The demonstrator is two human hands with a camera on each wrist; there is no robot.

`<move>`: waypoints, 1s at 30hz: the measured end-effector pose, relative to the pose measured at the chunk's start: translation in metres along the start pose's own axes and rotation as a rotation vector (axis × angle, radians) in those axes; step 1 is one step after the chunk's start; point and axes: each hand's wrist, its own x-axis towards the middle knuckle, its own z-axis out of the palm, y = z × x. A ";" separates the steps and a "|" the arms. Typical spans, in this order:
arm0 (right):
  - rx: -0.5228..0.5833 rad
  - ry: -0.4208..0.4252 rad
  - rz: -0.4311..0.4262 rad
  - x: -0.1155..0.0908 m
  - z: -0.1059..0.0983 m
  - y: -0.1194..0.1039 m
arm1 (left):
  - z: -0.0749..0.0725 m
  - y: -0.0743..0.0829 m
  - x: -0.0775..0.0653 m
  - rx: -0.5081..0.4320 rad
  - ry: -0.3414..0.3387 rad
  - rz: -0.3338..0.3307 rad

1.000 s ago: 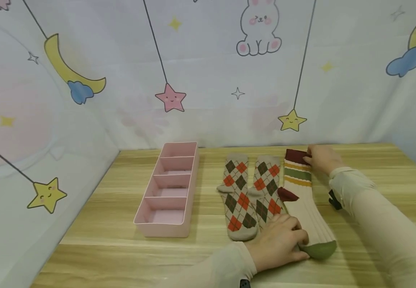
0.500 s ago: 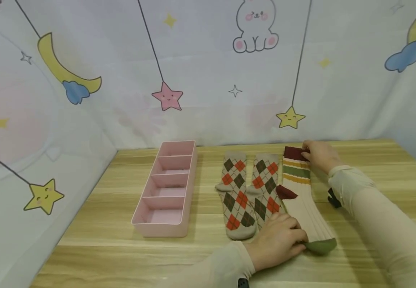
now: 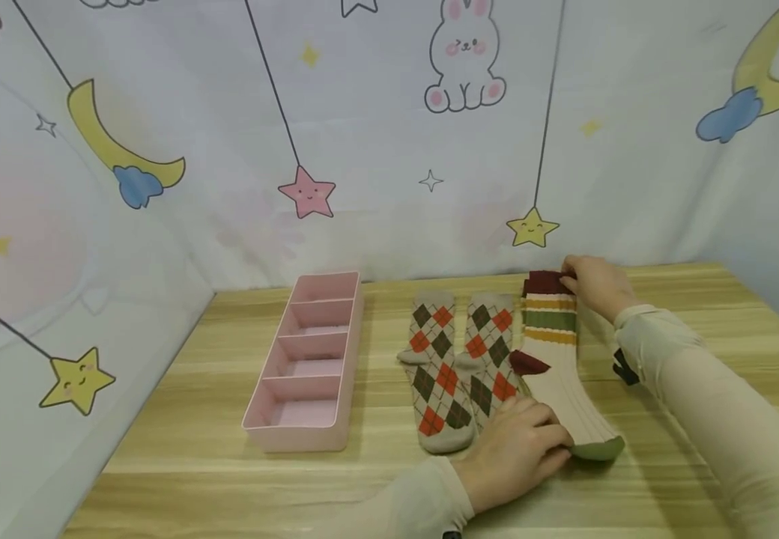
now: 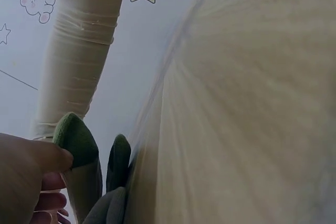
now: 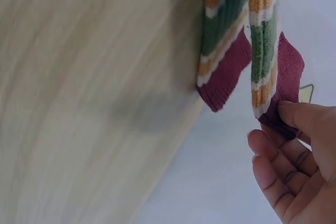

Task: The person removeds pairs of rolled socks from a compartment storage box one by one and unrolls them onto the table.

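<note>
A cream striped sock (image 3: 561, 385) with a maroon cuff and green toe is stretched between both hands. My right hand (image 3: 598, 288) pinches its cuff, thumb on top, as the right wrist view shows. At the toe, my left hand (image 4: 23, 174) grips the green end between thumb and fingers. Under it lies a matching sock (image 5: 223, 80), with a gap between the two in both wrist views; from above it is mostly hidden. Left of these, two argyle socks (image 3: 440, 367) lie side by side, the nearer one's toe covered by my left hand.
A pink box (image 3: 347, 374) with several compartments in a row stands left of the socks on the wooden table (image 3: 180, 449). Behind the table hangs a pale curtain (image 3: 376, 127) printed with stars, moons and a rabbit.
Both hands have raised the upper striped sock and shifted it slightly away from me. The lower sock's cuff now peeks out at its left edge. The camera has tilted slightly.
</note>
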 end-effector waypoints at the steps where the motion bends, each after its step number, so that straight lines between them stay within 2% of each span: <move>1: -0.002 0.005 -0.002 0.000 -0.001 0.000 | 0.000 0.000 0.000 -0.006 0.011 -0.005; 9: -0.023 0.030 0.015 -0.005 -0.012 0.008 | -0.003 0.003 0.006 -0.052 0.078 -0.043; 17: -0.021 0.023 0.040 -0.015 -0.020 0.017 | 0.000 0.007 0.014 -0.038 0.133 -0.046; 20: -0.021 0.022 0.051 -0.019 -0.023 0.022 | 0.002 0.010 0.018 -0.030 0.132 -0.047; 25: -0.027 0.008 0.068 -0.024 -0.025 0.030 | 0.005 0.017 0.026 -0.016 0.090 -0.052; 30: -0.043 0.001 0.075 -0.030 -0.025 0.039 | 0.009 0.024 0.033 -0.004 0.068 -0.025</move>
